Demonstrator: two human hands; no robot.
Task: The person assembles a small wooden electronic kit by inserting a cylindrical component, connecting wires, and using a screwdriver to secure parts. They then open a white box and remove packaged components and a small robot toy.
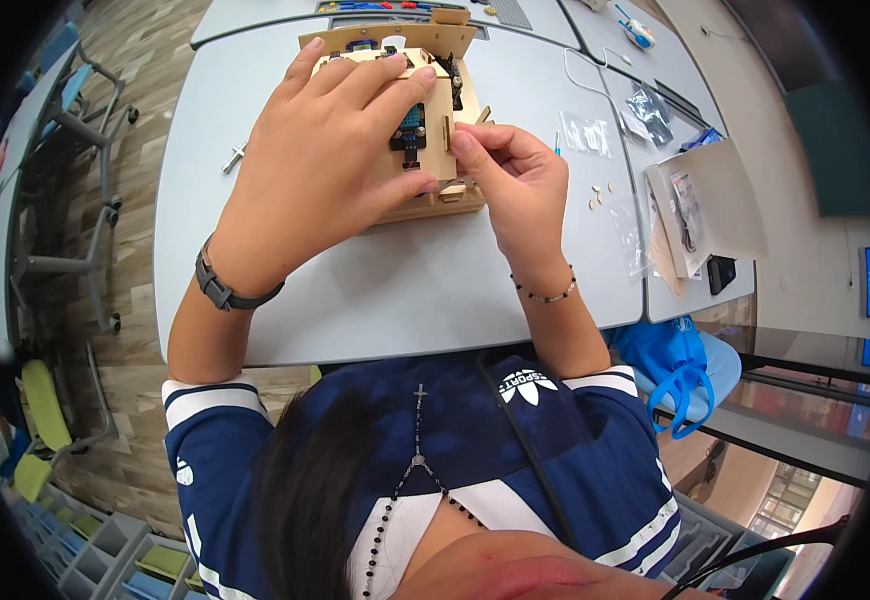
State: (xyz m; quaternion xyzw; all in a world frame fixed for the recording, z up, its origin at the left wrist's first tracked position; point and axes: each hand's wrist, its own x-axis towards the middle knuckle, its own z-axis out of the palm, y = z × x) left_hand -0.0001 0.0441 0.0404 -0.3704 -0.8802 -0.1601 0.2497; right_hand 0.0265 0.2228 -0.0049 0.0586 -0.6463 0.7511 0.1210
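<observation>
A wooden kit stands on the grey table, straight ahead of the person and touching both hands. The left hand lies spread flat over its left and upper face, fingers reaching right to a small black circuit board mounted on the wood, thumb hooked along the lower edge. The right hand comes in from the right, its fingertips pinched together on a small part at the kit's lower right corner; what the part is cannot be made out. The kit's long axis runs away from the person, so the corner being worked lies nearest the right hand, while the left covers the bulk of it. To the right, well apart, lie clear plastic bags, a few tiny wooden bits and a brown envelope.
</observation>
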